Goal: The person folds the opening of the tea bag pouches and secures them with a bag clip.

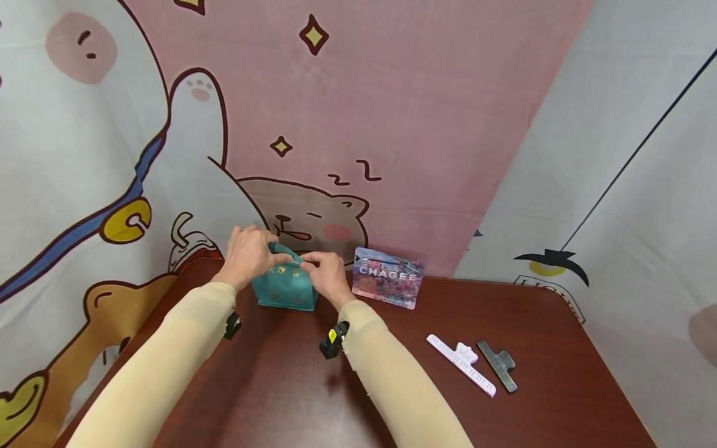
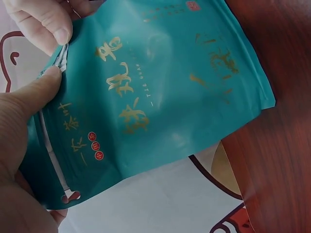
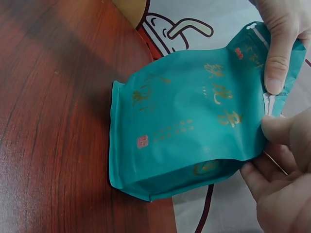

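Teal pouch [image 1: 285, 292], its upper edge in a close thumb-and-finger pinch from left hand [image 1: 246, 256] and right hand [image 1: 330, 275].

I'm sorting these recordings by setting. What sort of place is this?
Probably an indoor corner set up for recording tabletop handling, though the wider room is out of view. A cartoon-printed backdrop, apparently cloth, stands behind a reddish-brown table, and the person has small black wrist devices on.

a white clip [image 1: 462, 363] and dark clip [image 1: 498, 365] lie near a printed pouch [image 1: 388, 281].
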The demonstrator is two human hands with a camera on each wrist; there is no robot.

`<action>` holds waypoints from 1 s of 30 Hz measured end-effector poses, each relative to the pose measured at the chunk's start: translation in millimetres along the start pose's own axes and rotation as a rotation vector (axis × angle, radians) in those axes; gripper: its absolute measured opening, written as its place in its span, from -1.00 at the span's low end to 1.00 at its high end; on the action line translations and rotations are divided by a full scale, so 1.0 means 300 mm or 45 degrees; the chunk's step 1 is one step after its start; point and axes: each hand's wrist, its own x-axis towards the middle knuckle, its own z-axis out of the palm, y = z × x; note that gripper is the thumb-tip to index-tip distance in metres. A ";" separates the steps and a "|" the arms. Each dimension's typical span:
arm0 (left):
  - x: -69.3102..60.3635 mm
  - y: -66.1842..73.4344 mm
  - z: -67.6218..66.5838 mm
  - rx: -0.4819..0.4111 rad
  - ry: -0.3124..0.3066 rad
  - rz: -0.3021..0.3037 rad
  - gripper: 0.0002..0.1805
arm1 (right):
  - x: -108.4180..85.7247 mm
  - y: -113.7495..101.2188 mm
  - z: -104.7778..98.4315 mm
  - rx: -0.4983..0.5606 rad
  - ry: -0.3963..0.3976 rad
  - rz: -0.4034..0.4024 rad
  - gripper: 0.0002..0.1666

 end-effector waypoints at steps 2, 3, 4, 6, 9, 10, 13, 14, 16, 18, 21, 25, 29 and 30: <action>0.000 0.000 -0.003 0.001 0.000 0.003 -0.39 | 0.000 -0.002 -0.006 0.016 -0.024 0.020 -0.77; 0.000 -0.001 -0.003 -0.002 0.002 0.005 -0.40 | 0.000 -0.003 -0.009 0.026 -0.034 0.029 -0.76; -0.001 -0.001 -0.004 -0.003 0.003 0.008 -0.41 | 0.001 -0.003 -0.011 0.035 -0.042 0.035 -0.75; -0.001 -0.003 -0.006 -0.006 0.002 0.014 -0.41 | 0.001 -0.003 -0.015 0.045 -0.053 0.038 -0.75; -0.003 -0.005 -0.007 -0.016 -0.004 0.020 -0.43 | 0.002 0.000 -0.016 0.046 -0.056 0.034 -0.76; -0.003 -0.005 -0.008 -0.019 -0.007 0.024 -0.43 | 0.003 0.002 -0.014 0.039 -0.053 0.030 -0.76; -0.004 -0.006 -0.005 -0.023 -0.003 0.043 -0.45 | 0.004 0.009 -0.010 0.017 -0.032 0.022 -0.77; -0.005 -0.007 -0.003 -0.024 0.002 0.051 -0.46 | 0.004 0.012 -0.008 0.010 -0.022 0.018 -0.78; -0.004 -0.007 0.001 -0.018 0.013 0.069 -0.47 | 0.004 0.017 -0.005 -0.010 -0.001 0.007 -0.78; -0.004 -0.006 0.004 -0.008 0.020 0.080 -0.48 | 0.003 0.021 -0.001 -0.026 0.019 0.000 -0.78; -0.005 -0.004 0.006 -0.001 0.022 0.082 -0.47 | 0.001 0.024 0.004 -0.033 0.032 -0.010 -0.77; -0.006 -0.005 0.010 0.005 0.030 0.081 -0.48 | -0.001 0.023 0.004 -0.029 0.033 -0.025 -0.77; -0.005 -0.007 0.012 0.000 0.035 0.083 -0.49 | 0.001 0.022 -0.002 -0.063 0.024 -0.051 -0.78; -0.005 -0.008 0.013 -0.004 0.033 0.082 -0.49 | 0.002 0.021 -0.003 -0.075 0.020 -0.054 -0.78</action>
